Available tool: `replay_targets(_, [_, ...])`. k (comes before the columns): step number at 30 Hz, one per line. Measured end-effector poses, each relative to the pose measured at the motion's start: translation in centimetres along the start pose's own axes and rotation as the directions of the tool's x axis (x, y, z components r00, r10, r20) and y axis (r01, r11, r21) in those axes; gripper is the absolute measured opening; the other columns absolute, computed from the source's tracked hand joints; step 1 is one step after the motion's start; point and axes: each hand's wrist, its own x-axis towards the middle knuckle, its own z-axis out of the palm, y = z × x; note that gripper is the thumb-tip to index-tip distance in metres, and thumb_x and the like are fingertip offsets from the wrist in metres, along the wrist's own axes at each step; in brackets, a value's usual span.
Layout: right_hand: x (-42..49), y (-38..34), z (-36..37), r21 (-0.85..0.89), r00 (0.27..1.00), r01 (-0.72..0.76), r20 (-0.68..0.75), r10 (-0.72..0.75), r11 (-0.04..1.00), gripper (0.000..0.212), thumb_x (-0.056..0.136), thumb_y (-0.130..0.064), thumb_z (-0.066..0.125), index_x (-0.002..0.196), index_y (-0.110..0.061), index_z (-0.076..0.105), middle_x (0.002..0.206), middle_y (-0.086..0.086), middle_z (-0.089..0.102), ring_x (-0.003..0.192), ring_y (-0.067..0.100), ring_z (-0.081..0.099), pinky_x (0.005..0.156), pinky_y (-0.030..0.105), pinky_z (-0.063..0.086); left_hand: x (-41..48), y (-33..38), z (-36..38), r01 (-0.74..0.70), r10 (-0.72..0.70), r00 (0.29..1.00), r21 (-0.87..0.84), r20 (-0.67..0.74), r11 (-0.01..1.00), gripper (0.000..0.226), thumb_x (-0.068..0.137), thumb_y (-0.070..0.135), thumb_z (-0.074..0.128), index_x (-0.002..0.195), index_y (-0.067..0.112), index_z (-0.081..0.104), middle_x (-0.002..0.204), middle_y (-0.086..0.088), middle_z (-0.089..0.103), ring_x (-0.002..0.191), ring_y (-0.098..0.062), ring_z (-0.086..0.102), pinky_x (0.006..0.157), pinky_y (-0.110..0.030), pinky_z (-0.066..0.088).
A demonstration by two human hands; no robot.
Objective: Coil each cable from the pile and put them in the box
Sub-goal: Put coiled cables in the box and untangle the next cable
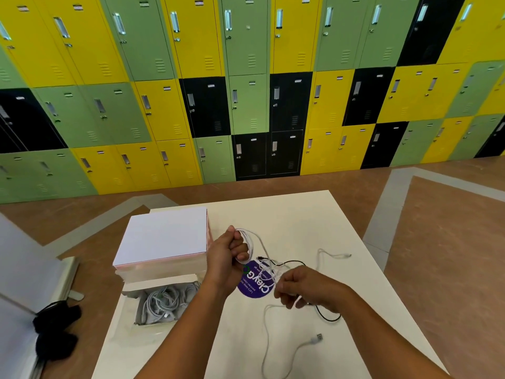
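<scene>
Both our hands hold one white cable above the matte white worktop.
Head view: our raised left hand curls round its smooth loops, and our right hand pinches the slack beside the tangled pile. The open box lies left, holding coiled cables.

Yellow, green and black lockers line the far wall — a round purple sticker lies on the white worktop.

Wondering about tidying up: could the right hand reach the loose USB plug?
Probably yes: the USB plug lies uncovered near the right hand, though its fingers pinch a white cable.
</scene>
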Motion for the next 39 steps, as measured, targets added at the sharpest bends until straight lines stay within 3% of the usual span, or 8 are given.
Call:
replay_targets(3, [-0.5,-0.3,0.1,-0.013,0.999,-0.011,0.032,0.011,1.0,0.022,0.098,-0.021,0.057,0.09,-0.018,0.077,0.078,-0.008,0.071,0.074,0.004,0.062,0.07,0.023,0.047,0.2,0.6,-0.2,-0.013,0.013,1.0,0.008,-0.003,1.0,0.036,0.107,0.022,0.04,0.074,0.011,0.049,0.055,0.006,0.023,0.041,-0.005,0.024,0.038,-0.016,0.027])
replay_targets(6, [-0.2,-1.4,0.3,-0.043,0.988,0.06,-0.141,-0.065,0.997,0.018,0.096,-0.02,0.063,0.093,-0.013,0.08,0.064,-0.012,0.062,0.054,-0.005,0.05,0.054,0.011,0.037,0.0,0.3,-0.4,0.019,-0.019,1.0,0.021,0.014,1.0,0.035,0.107,0.022,0.04,0.075,0.011,0.049,0.055,0.006,0.024,0.041,-0.005,0.024,0.038,-0.016,0.027])
replay_targets(11, [1.1,-3.2,-0.2,0.41,0.887,0.326,-0.444,-0.125,0.852,0.015,0.091,-0.005,0.069,0.091,0.01,0.073,0.066,0.013,0.058,0.058,0.019,0.055,0.056,0.029,0.05,-0.7,-1.3,0.0,0.102,-0.11,0.989,0.086,0.095,0.991,0.035,0.105,0.023,0.043,0.074,0.01,0.05,0.057,0.005,0.025,0.044,-0.005,0.023,0.04,-0.017,0.025])
replay_targets(17, [1.3,-4.6,0.2,0.53,0.856,0.398,-0.507,-0.096,0.749,0.008,0.089,-0.001,0.069,0.085,0.006,0.068,0.071,0.019,0.067,0.065,0.029,0.064,0.063,0.036,0.058,-1.2,-1.8,0.9,0.152,-0.18,0.966,0.156,0.183,0.976,0.036,0.105,0.023,0.043,0.072,0.01,0.048,0.058,0.004,0.024,0.045,-0.005,0.022,0.04,-0.016,0.023])
replay_targets(24, [1.2,-4.9,0.7,0.501,0.87,0.37,-0.482,-0.103,0.782,0.019,0.092,-0.009,0.069,0.075,-0.004,0.063,0.071,0.016,0.065,0.059,0.025,0.062,0.057,0.032,0.053,-1.8,-1.5,1.0,0.251,-0.281,0.921,0.141,0.268,0.958,0.036,0.105,0.021,0.042,0.073,0.006,0.051,0.054,0.004,0.029,0.043,-0.004,0.027,0.041,-0.016,0.026])
replay_targets(29, [0.8,-5.2,1.0,0.458,0.953,0.179,-0.301,-0.038,0.871,0.019,0.096,-0.019,0.06,0.086,-0.007,0.069,0.074,0.009,0.065,0.06,0.017,0.056,0.05,0.026,0.041,-1.8,-1.6,1.2,0.128,-0.19,0.952,0.251,0.24,0.96,0.035,0.103,0.022,0.047,0.073,0.005,0.055,0.055,0.001,0.029,0.044,-0.005,0.026,0.042,-0.017,0.027])
replay_targets(34, [0.4,-5.1,1.2,0.562,0.989,0.141,-0.112,-0.094,0.815,0.039,0.102,-0.041,0.05,0.099,-0.008,0.07,0.086,0.008,0.067,0.069,0.015,0.055,0.056,0.028,0.039,-1.2,-1.3,0.4,-0.011,-0.066,0.981,0.398,0.18,0.917,0.03,0.098,0.031,0.057,0.079,0.007,0.062,0.062,-0.009,0.04,0.057,-0.018,0.035,0.056,-0.026,0.038])
replay_targets(39, [1.0,-4.7,1.4,0.363,0.973,0.218,-0.155,-0.173,0.906,0.015,0.092,-0.013,0.07,0.105,-0.006,0.069,0.093,0.012,0.072,0.084,0.025,0.063,0.061,0.027,0.047,-1.3,-1.8,0.4,-0.095,0.029,0.99,0.512,0.135,0.854,0.033,0.101,0.029,0.053,0.077,0.007,0.058,0.058,-0.007,0.049,0.051,-0.017,0.041,0.052,-0.025,0.037])
